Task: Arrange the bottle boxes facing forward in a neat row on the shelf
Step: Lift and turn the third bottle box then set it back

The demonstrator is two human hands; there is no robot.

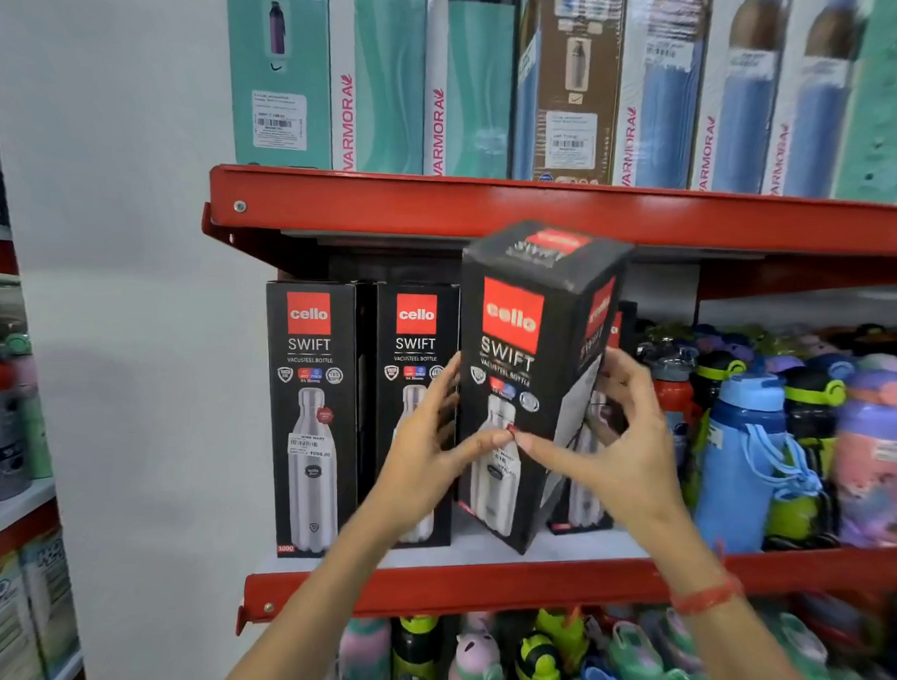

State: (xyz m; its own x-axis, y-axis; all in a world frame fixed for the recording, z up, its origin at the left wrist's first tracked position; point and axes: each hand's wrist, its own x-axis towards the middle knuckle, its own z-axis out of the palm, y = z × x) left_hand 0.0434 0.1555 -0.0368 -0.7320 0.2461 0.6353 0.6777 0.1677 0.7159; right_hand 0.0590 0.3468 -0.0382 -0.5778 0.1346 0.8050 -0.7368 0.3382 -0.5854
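We see a black Cello Swift bottle box (pixel 528 382) held up in front of the middle shelf (pixel 498 584). It leans, with its top tipped to the right and one corner turned toward us, so we see its front, its side and its top flap. Its bottom corner is down at the white shelf floor, near the front edge.

Our left hand (pixel 431 453) is on the left side of this box, with the thumb across the front and the fingers curled around the left edge. Our right hand (pixel 610 435) is on the right side, with the thumb on the front and the fingers bent around the right side. Both hands are half closed and grip the box between them. The two thumbs nearly meet on the front.

Two more boxes stand straight up to the left: the far-left box (pixel 313 417) and the second box (pixel 412 372), both with the front toward us. Another black box (pixel 586 483) is partly hidden behind the one we hold.

To the right on the same shelf stand colourful bottles, such as a blue bottle (pixel 744 460). Above, the top shelf (pixel 533 207) holds tall Varmora boxes (pixel 389 85). A red thread band (pixel 704 596) is on our right wrist.
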